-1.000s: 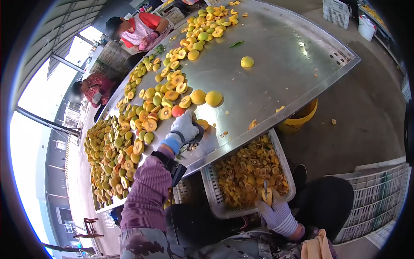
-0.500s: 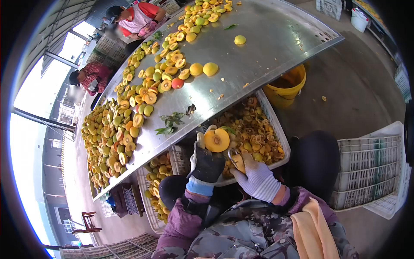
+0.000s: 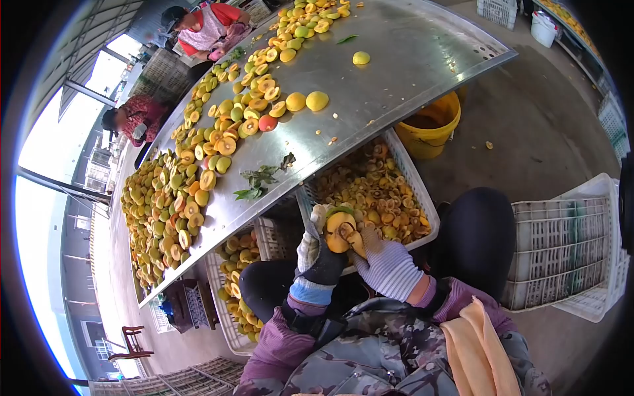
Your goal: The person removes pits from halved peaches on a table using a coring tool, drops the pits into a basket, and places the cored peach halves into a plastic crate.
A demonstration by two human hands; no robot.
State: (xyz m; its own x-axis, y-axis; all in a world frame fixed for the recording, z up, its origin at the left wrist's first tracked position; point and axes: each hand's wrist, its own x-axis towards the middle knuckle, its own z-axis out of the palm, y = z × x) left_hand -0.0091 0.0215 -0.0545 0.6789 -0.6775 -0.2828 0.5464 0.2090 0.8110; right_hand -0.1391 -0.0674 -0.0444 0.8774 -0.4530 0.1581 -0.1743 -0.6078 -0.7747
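My left hand (image 3: 318,259), in a black-and-white glove with a blue cuff, is closed round a halved yellow peach (image 3: 335,241), its cut face turned towards me. In my right hand (image 3: 391,265), gloved in striped white, is a pitting tool (image 3: 357,243) with a short wooden handle and a curved metal loop. The loop is against the cut face, at the stone. Both hands are above the near edge of a white crate (image 3: 432,221) full of stones and fruit scraps. A green leaf or peel edge (image 3: 341,210) shows behind the peach half.
A steel table (image 3: 370,86) carries many halved peaches (image 3: 165,198) and a leafy sprig (image 3: 256,181). A yellow bucket (image 3: 429,135) stands under its edge. Another crate of halves (image 3: 231,333) is by my left knee, stacked crates (image 3: 561,254) at right. Two people (image 3: 208,30) work across the table.
The loop of the pitting tool has moved left onto the peach half's cut face. My left hand has tilted the half towards the tool. The view has shifted slightly.
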